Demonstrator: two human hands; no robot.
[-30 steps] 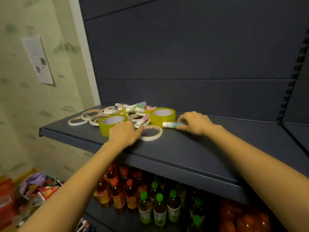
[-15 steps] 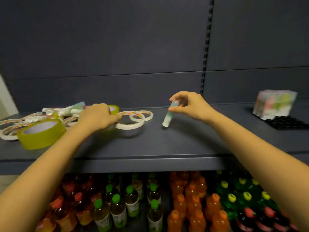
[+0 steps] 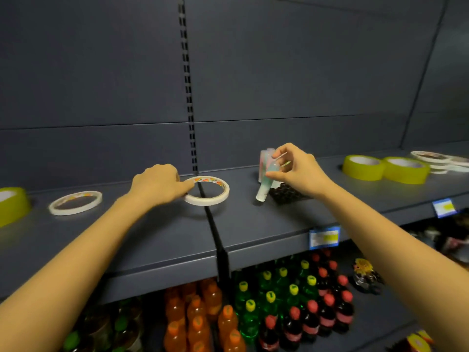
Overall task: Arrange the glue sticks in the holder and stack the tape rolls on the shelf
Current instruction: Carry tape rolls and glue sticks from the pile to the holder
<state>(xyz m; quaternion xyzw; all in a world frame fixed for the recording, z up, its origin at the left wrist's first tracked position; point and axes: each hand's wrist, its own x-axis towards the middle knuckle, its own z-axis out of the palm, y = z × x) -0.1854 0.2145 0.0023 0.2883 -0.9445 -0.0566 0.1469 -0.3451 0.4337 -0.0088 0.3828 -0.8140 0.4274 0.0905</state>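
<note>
White tape roll (image 3: 206,190): sits over the seam between two panels of the dark grey shelf (image 3: 253,224), its left rim gripped by the curled fingers of the left hand (image 3: 157,181). Pale green glue stick (image 3: 265,185): tilted, pinched at its upper end by the right hand (image 3: 298,170), lower end just beside the black holder (image 3: 288,194). Second white roll (image 3: 75,202): flat, apart to the left. Yellow rolls (image 3: 406,170): paired, well right. Bare shelf surface runs along the front edge, nearer than both hands.

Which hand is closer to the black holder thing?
Right. The right hand is above the black holder, pinching a glue stick; the left hand is farther left, holding a white tape roll.
</note>
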